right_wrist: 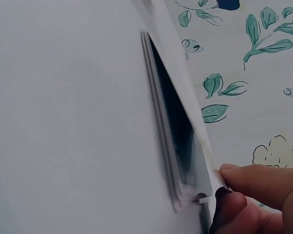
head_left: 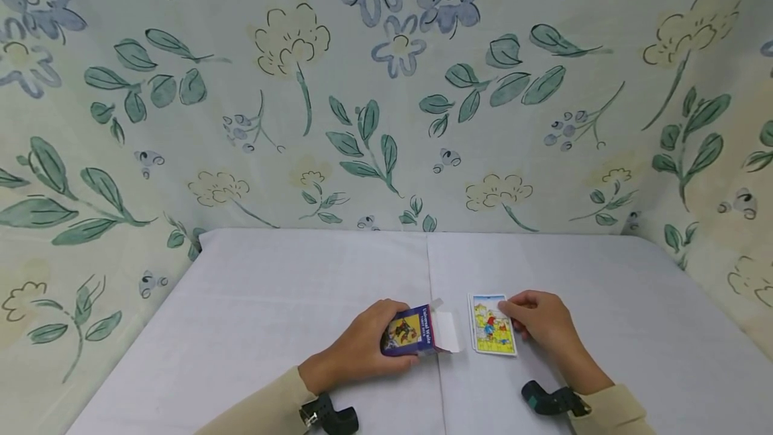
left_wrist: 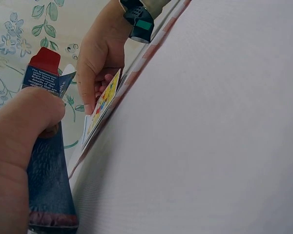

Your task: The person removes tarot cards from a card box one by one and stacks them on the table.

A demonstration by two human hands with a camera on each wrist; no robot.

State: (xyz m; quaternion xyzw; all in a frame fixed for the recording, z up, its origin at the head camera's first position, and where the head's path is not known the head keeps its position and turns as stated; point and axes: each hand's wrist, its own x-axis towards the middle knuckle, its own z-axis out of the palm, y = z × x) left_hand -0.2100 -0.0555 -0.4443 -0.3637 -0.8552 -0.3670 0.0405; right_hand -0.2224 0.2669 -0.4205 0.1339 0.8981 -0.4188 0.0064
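My left hand [head_left: 359, 348] grips a blue tarot card box [head_left: 403, 331] marked "Universal Waite", just above the white cloth. Its end flap [head_left: 445, 331] hangs open toward the right. Beside it lies a small pile of tarot cards, the top one a yellow picture card [head_left: 494, 329]. At that card's right edge, my right hand [head_left: 540, 317] pinches with thumb and fingers. In the right wrist view the pinched card [right_wrist: 203, 163] is tilted up from a darker card [right_wrist: 173, 117] under it. Whether cards are inside the box is hidden.
A white cloth [head_left: 272, 301] with a crease down its middle covers the table. Behind and at the sides hangs a curtain [head_left: 386, 207] printed with flowers and leaves. Black wrist cameras [head_left: 552, 400] sit at both cuffs.
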